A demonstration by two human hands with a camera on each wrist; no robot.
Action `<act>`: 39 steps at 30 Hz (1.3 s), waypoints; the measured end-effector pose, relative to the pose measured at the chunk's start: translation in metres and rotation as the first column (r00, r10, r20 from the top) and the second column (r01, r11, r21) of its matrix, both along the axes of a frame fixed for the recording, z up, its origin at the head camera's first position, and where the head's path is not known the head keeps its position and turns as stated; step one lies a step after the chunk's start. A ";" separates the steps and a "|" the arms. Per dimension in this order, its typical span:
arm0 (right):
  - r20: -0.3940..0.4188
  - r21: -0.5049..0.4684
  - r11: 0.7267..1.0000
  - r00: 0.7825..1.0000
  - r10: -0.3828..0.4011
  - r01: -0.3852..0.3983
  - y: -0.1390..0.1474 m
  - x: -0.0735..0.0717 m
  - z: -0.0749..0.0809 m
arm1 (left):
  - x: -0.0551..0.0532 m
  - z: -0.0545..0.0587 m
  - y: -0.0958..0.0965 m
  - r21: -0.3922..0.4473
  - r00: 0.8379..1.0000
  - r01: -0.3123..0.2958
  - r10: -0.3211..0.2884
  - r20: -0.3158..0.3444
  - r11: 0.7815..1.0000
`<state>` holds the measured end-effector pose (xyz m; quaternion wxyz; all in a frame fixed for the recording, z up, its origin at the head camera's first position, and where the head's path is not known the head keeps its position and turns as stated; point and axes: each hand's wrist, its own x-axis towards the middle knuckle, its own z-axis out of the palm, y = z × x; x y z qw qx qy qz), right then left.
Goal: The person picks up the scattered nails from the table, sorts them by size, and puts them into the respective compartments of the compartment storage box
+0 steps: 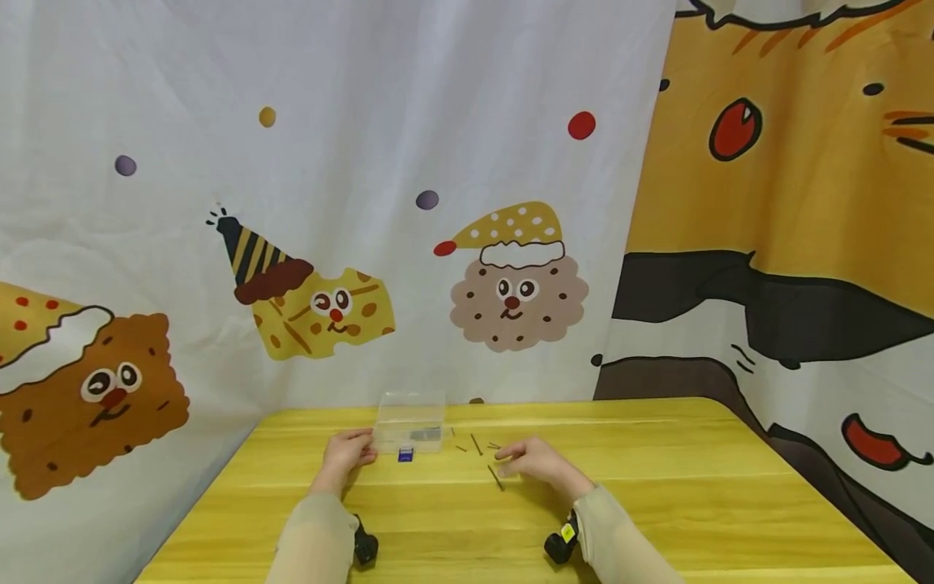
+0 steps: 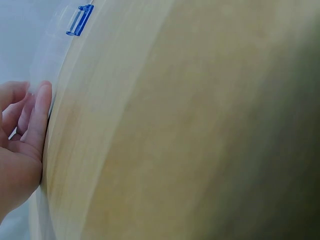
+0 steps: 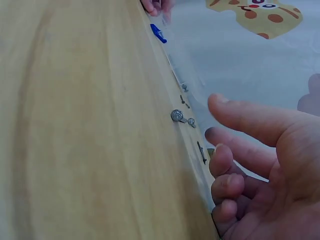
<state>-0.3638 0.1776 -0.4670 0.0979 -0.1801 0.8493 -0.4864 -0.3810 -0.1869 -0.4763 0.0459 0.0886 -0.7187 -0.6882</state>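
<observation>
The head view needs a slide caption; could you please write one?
Left hand at an open clear box, right hand beside loose fasteners on a table.

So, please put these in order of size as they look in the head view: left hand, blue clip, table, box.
1. Table
2. Box
3. Left hand
4. Blue clip

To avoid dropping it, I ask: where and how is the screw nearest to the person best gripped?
Probably pinch mid-shaft, from above and the person's right: the screw lies flat, long and thin, with the right hand just beside it.
</observation>
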 end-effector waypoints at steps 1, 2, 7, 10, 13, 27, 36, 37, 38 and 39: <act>-0.012 0.013 1.000 1.000 0.014 -0.014 0.000 0.001 0.001 | 0.000 0.001 0.000 0.000 1.000 0.001 -0.001 0.000 1.000; -0.020 0.026 0.999 0.999 0.026 -0.026 0.000 0.001 0.001 | 0.000 0.002 0.001 -0.001 1.000 0.000 0.000 0.001 1.000; -0.048 0.090 0.992 0.994 0.095 -0.090 -0.003 0.003 0.000 | -0.004 -0.001 0.000 0.010 1.000 -0.007 0.007 -0.001 1.000; -0.046 0.107 0.989 0.993 0.107 -0.102 -0.005 0.002 -0.002 | -0.004 -0.004 -0.003 0.022 0.999 0.012 -0.011 -0.030 1.000; -0.045 0.118 0.988 0.993 0.105 -0.099 -0.006 0.003 -0.003 | -0.003 -0.005 -0.004 0.022 0.999 0.025 -0.024 -0.045 0.999; -0.143 0.130 0.991 0.988 0.054 -0.035 0.005 0.002 0.000 | -0.006 -0.002 -0.001 0.000 1.000 -0.005 0.005 0.013 1.000; -0.201 0.130 0.990 0.979 -0.019 0.046 0.012 0.001 0.000 | -0.005 -0.001 0.000 -0.012 1.000 -0.011 0.011 0.014 1.000; -0.209 0.129 0.990 0.978 -0.022 0.049 0.013 0.000 -0.001 | -0.005 -0.001 0.000 -0.012 1.000 -0.014 0.014 0.015 1.000; -0.211 0.128 0.990 0.977 -0.025 0.053 0.014 0.000 -0.002 | -0.005 -0.001 0.000 -0.012 1.000 -0.012 0.013 0.015 1.000; -0.208 0.123 0.991 0.978 -0.030 0.057 0.014 -0.001 -0.002 | -0.006 -0.001 0.000 -0.010 1.000 -0.016 0.016 0.018 1.000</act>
